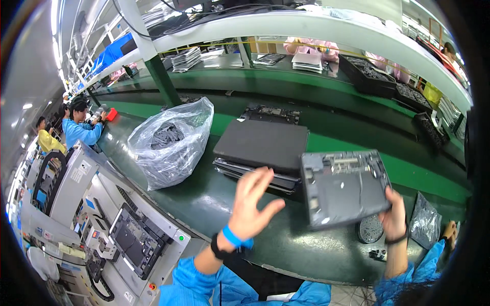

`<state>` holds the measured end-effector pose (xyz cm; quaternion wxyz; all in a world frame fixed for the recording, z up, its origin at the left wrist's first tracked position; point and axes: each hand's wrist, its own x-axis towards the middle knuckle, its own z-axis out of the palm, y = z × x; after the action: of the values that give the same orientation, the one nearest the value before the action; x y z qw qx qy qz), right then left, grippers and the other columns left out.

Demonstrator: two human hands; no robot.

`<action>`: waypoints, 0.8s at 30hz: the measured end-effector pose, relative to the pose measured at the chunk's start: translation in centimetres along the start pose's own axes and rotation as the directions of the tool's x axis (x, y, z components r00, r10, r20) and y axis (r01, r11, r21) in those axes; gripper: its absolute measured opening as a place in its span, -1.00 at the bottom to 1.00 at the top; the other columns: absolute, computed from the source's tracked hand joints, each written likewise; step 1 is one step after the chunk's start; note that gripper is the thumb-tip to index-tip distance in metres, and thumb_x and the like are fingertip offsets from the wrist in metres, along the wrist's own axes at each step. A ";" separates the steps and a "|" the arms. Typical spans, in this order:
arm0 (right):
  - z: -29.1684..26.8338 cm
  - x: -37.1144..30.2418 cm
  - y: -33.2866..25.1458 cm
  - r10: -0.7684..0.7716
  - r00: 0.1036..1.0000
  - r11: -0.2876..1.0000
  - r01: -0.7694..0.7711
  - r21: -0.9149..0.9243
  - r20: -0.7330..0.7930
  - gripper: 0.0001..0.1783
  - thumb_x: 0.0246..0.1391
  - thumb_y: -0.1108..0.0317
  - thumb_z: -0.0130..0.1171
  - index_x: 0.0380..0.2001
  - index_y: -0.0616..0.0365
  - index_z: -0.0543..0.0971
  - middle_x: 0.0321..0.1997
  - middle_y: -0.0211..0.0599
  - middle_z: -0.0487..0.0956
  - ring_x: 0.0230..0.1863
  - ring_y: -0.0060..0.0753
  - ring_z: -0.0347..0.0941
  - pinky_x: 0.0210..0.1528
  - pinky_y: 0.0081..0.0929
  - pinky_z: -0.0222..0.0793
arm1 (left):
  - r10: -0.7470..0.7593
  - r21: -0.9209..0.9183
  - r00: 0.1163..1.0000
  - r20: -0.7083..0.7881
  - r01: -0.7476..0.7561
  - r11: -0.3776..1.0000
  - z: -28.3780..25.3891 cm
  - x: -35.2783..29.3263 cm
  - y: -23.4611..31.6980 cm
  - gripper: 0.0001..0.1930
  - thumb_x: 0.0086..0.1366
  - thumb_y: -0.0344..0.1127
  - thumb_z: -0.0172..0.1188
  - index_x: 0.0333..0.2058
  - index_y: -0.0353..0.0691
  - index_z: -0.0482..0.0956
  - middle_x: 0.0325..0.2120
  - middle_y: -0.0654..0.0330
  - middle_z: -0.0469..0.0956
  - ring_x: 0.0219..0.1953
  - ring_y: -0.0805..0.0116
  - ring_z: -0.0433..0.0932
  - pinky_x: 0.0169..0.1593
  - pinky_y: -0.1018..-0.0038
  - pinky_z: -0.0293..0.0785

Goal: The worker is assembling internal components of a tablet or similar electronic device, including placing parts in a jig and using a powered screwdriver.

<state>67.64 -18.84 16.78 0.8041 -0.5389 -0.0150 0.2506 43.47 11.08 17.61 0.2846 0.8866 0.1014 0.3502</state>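
Observation:
My right hand (394, 217) grips the right edge of an opened laptop base (347, 194), its inner parts and dark battery facing up. The base is held tilted above the green bench. To its left, my left hand (251, 204) is open, fingers spread, and holds nothing. Just beyond that hand lies a stack of dark, flat laptop parts (261, 143). Behind the stack sits another laptop base with exposed circuitry (273, 114). Below the held base, a round tin with a perforated-looking top (370, 229) shows in part.
A transparent plastic bag (173, 153) with dark pieces stands left. At lower left, a machine (168, 229) carries another opened laptop base (135, 239). A silvery bag (425, 220) and a co-worker's hand (450, 231) are at right. A white shelf beam (306, 25) crosses above; black trays (367, 74) lie beyond.

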 end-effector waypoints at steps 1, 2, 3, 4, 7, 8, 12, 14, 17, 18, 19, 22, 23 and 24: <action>0.0 3.0 -1.2 0.007 1.000 0.999 -0.007 -0.049 -0.007 -0.80 0.20 0.23 0.11 -0.24 0.11 0.54 -0.41 -0.42 0.60 -0.54 -0.62 0.52 -0.78 -0.61 0.34 | 0.047 0.194 0.998 0.030 -0.052 0.980 -0.2 1.8 -0.9 -0.28 0.07 -0.23 0.40 0.24 -0.17 0.37 0.22 0.02 0.32 0.28 -0.03 0.24 0.32 0.12 0.14; -0.4 5.9 -2.0 0.013 1.000 0.996 -0.014 -0.094 -0.008 -0.81 0.20 0.22 0.11 -0.26 0.10 0.55 -0.44 -0.47 0.60 -0.62 -0.65 0.48 -0.82 -0.66 0.25 | 0.087 0.386 0.994 0.065 -0.106 0.917 -0.3 2.8 -1.6 -0.25 0.03 -0.20 0.42 0.23 -0.09 0.39 0.23 0.05 0.31 0.28 -0.09 0.22 0.34 0.05 0.12; -3.4 9.7 -2.4 0.057 0.998 0.997 -0.057 -0.049 0.006 -0.81 0.19 0.23 0.11 -0.29 0.12 0.55 -0.47 -0.46 0.59 -0.67 -0.63 0.46 -0.85 -0.67 0.22 | 0.091 0.413 0.992 0.092 -0.121 0.903 0.4 3.2 -2.2 -0.26 0.01 -0.18 0.42 0.22 -0.02 0.40 0.23 0.09 0.31 0.29 -0.08 0.22 0.34 0.01 0.10; -5.7 12.2 -2.9 0.098 0.995 0.995 -0.098 -0.007 0.018 -0.80 0.17 0.23 0.12 -0.31 0.14 0.55 -0.50 -0.45 0.59 -0.72 -0.61 0.43 -0.87 -0.68 0.20 | 0.095 0.433 0.988 0.119 -0.138 0.891 1.5 3.7 -3.4 -0.26 -0.01 -0.16 0.43 0.21 0.05 0.41 0.24 0.14 0.31 0.29 -0.06 0.21 0.34 -0.02 0.09; -4.7 13.5 -4.0 0.097 0.995 0.994 -0.096 -0.060 0.007 -0.81 0.15 0.25 0.13 -0.35 0.15 0.55 -0.52 -0.44 0.59 -0.76 -0.58 0.41 -0.92 -0.68 0.14 | 0.100 0.493 0.976 0.194 -0.185 0.850 2.0 3.1 -5.4 -0.29 0.04 -0.11 0.39 0.21 0.08 0.40 0.25 0.18 0.31 0.30 0.05 0.23 0.34 0.00 0.10; -4.8 14.1 -4.2 0.088 0.995 0.994 -0.091 -0.057 -0.053 -0.81 0.15 0.24 0.14 -0.36 0.15 0.55 -0.53 -0.43 0.59 -0.79 -0.56 0.38 -0.94 -0.68 0.11 | 0.106 0.507 0.971 0.214 -0.203 0.838 1.7 3.0 -5.5 -0.31 0.06 -0.09 0.38 0.21 0.07 0.40 0.25 0.19 0.31 0.30 0.09 0.24 0.34 0.02 0.11; -10.8 19.7 -4.3 0.065 0.996 0.998 -0.065 -0.005 -0.059 -0.83 0.15 0.18 0.16 -0.32 0.02 0.57 -0.41 -0.48 0.60 -0.56 -0.54 0.47 -0.75 -0.55 0.21 | 0.038 0.392 0.999 0.012 -0.040 0.919 -0.3 5.4 -4.7 -0.45 0.08 -0.11 0.36 0.05 -0.08 0.49 -0.01 0.09 0.50 0.08 0.01 0.43 0.15 0.13 0.31; -15.6 24.2 -2.9 0.065 0.997 0.998 -0.064 0.029 -0.039 -0.84 0.16 0.16 0.17 -0.23 -0.09 0.54 -0.24 -0.51 0.57 -0.23 -0.45 0.44 -0.38 -0.34 0.32 | -0.039 0.475 0.963 -0.268 0.167 0.864 -0.4 6.5 -7.0 -0.46 0.07 -0.11 0.39 0.01 -0.17 0.48 -0.07 0.00 0.51 0.01 -0.05 0.44 0.09 0.16 0.36; -13.6 25.3 -0.9 0.071 0.968 0.995 -0.086 -0.054 -0.243 -0.78 0.13 0.21 0.15 -0.16 -0.05 0.49 -0.14 -0.40 0.51 -0.15 -0.35 0.40 -0.31 -0.28 0.37 | -0.506 0.292 0.814 -0.284 0.576 0.763 -2.1 6.7 -10.5 -0.34 0.04 -0.03 0.43 0.05 -0.25 0.44 -0.11 -0.10 0.55 0.04 -0.06 0.44 0.07 0.18 0.39; -12.5 25.3 0.1 0.052 0.952 0.989 -0.090 -0.113 -0.302 -0.76 0.11 0.23 0.14 -0.15 -0.02 0.48 -0.09 -0.35 0.49 -0.11 -0.32 0.39 -0.27 -0.22 0.40 | -0.503 0.274 0.819 -0.276 0.568 0.776 -2.2 6.3 -11.2 -0.32 0.04 -0.04 0.42 0.09 -0.20 0.42 -0.12 -0.09 0.57 0.05 -0.02 0.44 0.08 0.18 0.38; -10.5 23.3 -0.9 0.001 0.940 0.944 -0.114 -0.311 -0.340 -0.65 0.04 0.27 0.17 -0.08 0.10 0.48 -0.01 -0.24 0.48 -0.06 -0.23 0.40 -0.10 -0.18 0.44 | -0.482 0.295 0.825 -0.295 0.558 0.775 -1.9 6.0 -11.4 -0.33 0.04 -0.05 0.42 0.10 -0.16 0.42 -0.12 -0.07 0.57 0.04 -0.01 0.44 0.07 0.18 0.39; -7.8 23.3 -0.1 -0.703 0.657 0.172 -0.214 -0.962 -0.272 -0.43 -0.08 0.29 0.31 0.01 0.34 0.46 0.04 -0.04 0.53 -0.02 -0.14 0.49 0.06 -0.36 0.41 | -0.437 0.295 0.847 -0.303 0.520 0.802 -0.3 6.4 -11.6 -0.34 0.04 -0.08 0.42 0.11 -0.09 0.41 -0.13 -0.05 0.56 0.02 0.01 0.45 0.05 0.19 0.40; -4.2 21.9 -0.3 -0.712 0.677 0.243 -0.011 -0.970 -0.186 -0.41 -0.08 0.28 0.32 0.02 0.35 0.46 -0.03 -0.06 0.57 -0.04 -0.14 0.51 0.05 -0.33 0.42 | -0.433 0.281 0.841 -0.325 0.523 0.805 -0.4 6.3 -11.7 -0.34 0.04 -0.10 0.42 0.12 -0.06 0.40 -0.13 -0.03 0.56 0.01 0.01 0.45 0.03 0.20 0.41; -1.0 20.5 -0.2 -0.727 0.679 0.306 0.192 -0.933 -0.099 -0.40 -0.07 0.28 0.34 0.04 0.35 0.45 -0.10 -0.07 0.60 -0.06 -0.14 0.53 0.04 -0.31 0.42 | -0.453 0.252 0.828 -0.331 0.540 0.803 -0.6 6.2 -11.6 -0.32 0.03 -0.15 0.43 0.14 -0.04 0.37 -0.16 -0.03 0.55 -0.03 0.03 0.45 0.01 0.21 0.41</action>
<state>85.97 -11.16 11.46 0.4203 -0.8805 -0.0879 -0.2007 47.83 23.19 14.76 0.1965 0.8109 0.4254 0.3506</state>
